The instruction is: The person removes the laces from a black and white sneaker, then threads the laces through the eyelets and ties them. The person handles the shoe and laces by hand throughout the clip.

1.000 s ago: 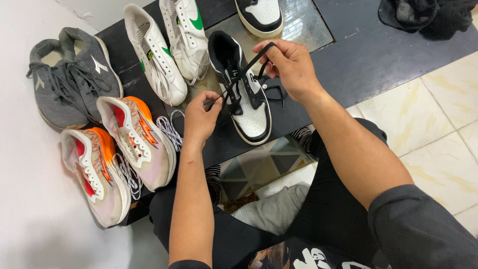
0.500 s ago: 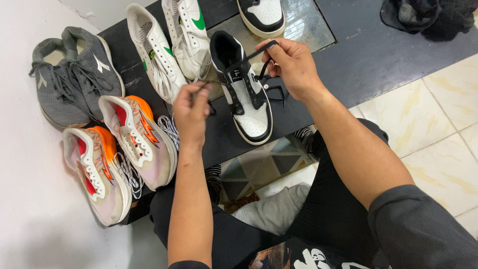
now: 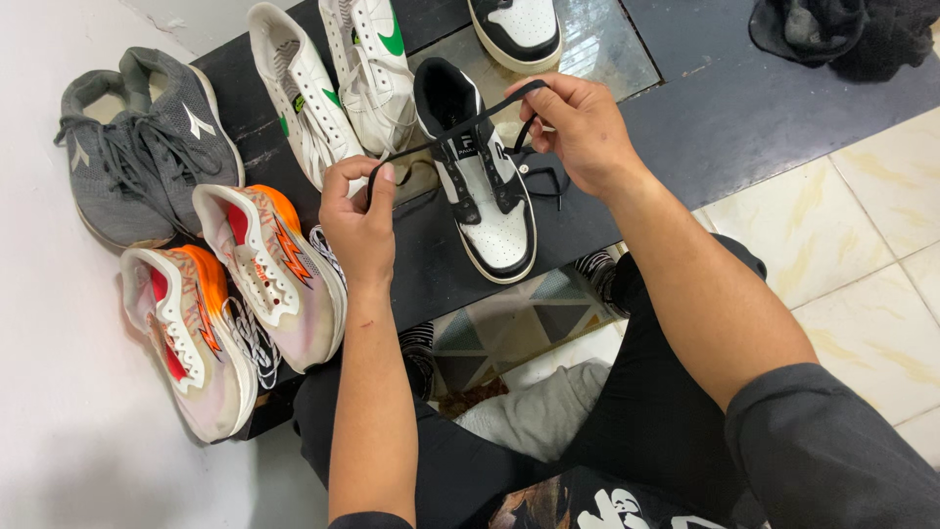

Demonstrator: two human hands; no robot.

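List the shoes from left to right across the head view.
Grey pair → orange-and-white pair → white pair with green marks → black-and-white shoe being laced → second black-and-white shoe.

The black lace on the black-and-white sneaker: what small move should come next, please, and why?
Probably draw both ends evenly taut. The left hand and right hand each pinch an end of the black lace, stretched above the black-and-white sneaker, while more lace lies loose beside the eyelets.
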